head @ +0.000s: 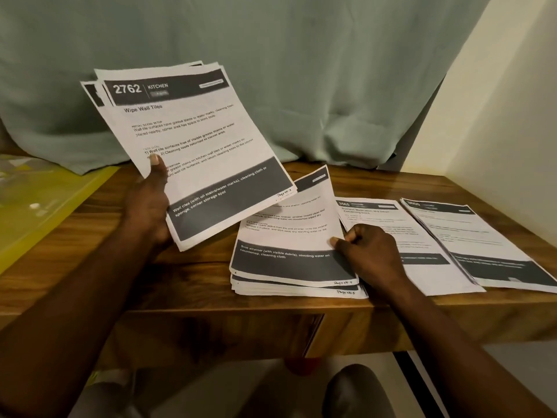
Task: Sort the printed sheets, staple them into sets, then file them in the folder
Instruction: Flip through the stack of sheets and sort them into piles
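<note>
My left hand [150,203] grips a fanned stack of printed sheets [193,146] held up above the wooden table [187,276]; the top page reads "2762 KITCHEN, Wipe Wall Tiles". My right hand [367,251] pinches the right edge of the top sheet [289,230] of a pile lying near the table's front edge, lifting that sheet's far end. Two more piles lie to the right: a middle pile [422,236] and a right pile [476,242]. A yellow folder [45,200] lies at the table's left. No stapler is in view.
A pale green curtain [271,70] hangs behind the table, and a cream wall [512,116] stands at the right. The table's front edge runs just below the piles. A dark rounded object [358,393] sits low under the table front.
</note>
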